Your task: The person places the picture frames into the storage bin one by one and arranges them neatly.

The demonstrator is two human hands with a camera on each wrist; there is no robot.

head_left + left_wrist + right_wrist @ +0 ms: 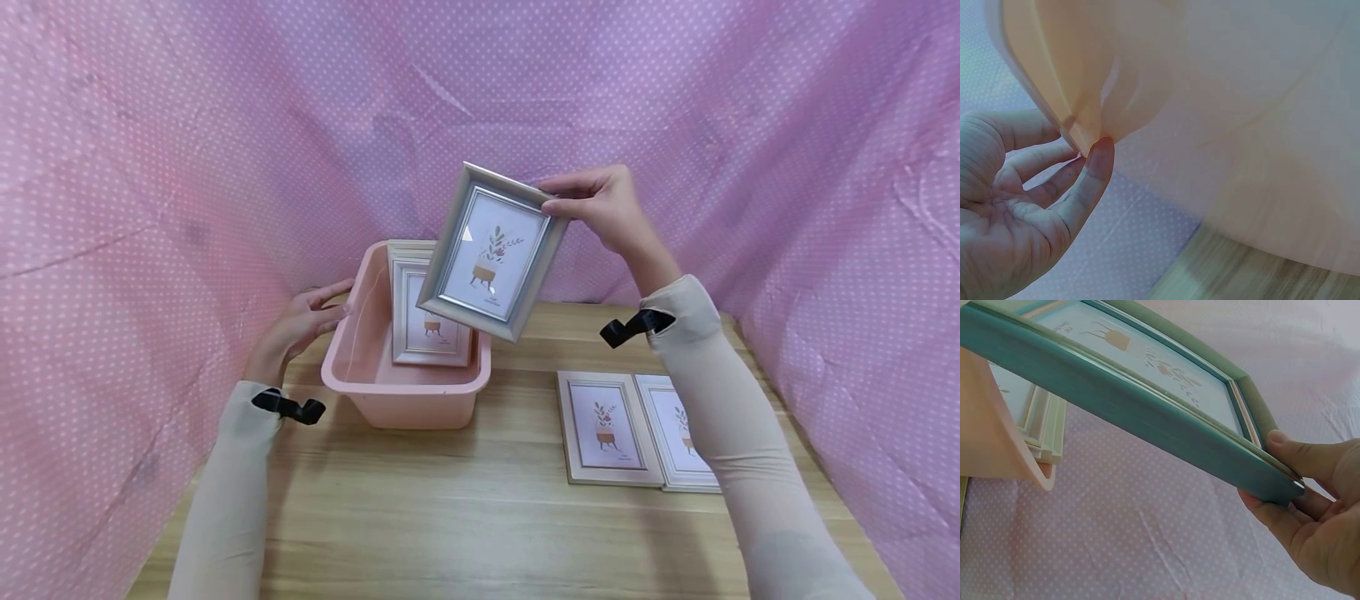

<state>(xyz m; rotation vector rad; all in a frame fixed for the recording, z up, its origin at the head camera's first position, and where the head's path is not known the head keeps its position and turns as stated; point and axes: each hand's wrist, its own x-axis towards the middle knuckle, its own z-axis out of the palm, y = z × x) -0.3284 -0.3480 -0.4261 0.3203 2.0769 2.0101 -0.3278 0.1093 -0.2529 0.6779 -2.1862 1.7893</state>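
Silver-grey rectangular picture frame (491, 254) with a potted-plant print hangs tilted above the right side of a pink plastic tub (412, 408), one corner pinched in the fingers of the right hand (611, 208). Carrying it past the rim seems the step in hand; the next move likely calls for a steady grip. Right of the tub lie a cream frame (606, 429) and a white frame (672, 433); at its left rim, the left hand (300, 325) lightly pinches.
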